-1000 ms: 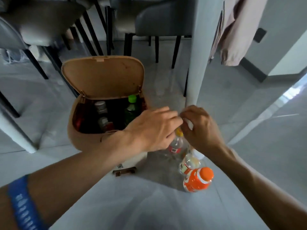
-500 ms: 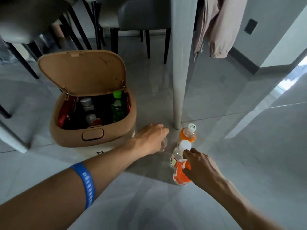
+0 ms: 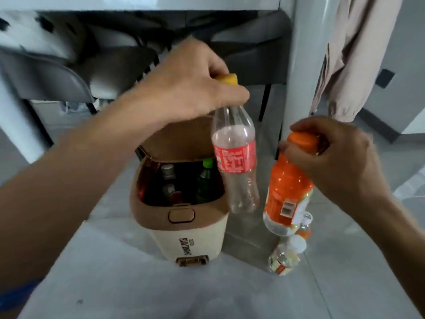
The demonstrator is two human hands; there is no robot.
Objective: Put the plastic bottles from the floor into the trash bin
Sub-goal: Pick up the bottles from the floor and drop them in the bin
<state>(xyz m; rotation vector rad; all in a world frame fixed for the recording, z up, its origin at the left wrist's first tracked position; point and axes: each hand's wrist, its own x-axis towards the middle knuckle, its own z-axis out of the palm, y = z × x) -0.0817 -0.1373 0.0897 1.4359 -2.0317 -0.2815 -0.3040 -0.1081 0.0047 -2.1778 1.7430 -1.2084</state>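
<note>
My left hand (image 3: 184, 88) grips the yellow-capped neck of a clear bottle with a red label (image 3: 235, 157), which hangs upright just right of the bin's opening. My right hand (image 3: 331, 157) holds an orange bottle (image 3: 285, 192) by its orange cap, lifted off the floor to the right of the bin. The beige trash bin (image 3: 184, 240) stands open, lid tipped back, with several bottles inside, one with a green cap (image 3: 208, 163). A small white-capped bottle (image 3: 286, 256) stands on the floor, and another small orange bottle (image 3: 304, 229) is partly hidden behind the held one.
A white table leg (image 3: 301, 77) rises just behind the bottles. A pinkish garment (image 3: 351, 54) hangs at the right. Grey chairs with black legs (image 3: 57, 74) stand under the table behind the bin. The floor is pale grey tile.
Both hands have risen from the floor, each lifting a bottle: the left with the clear red-labelled one, the right with the orange one. The view has moved closer to the bin.
</note>
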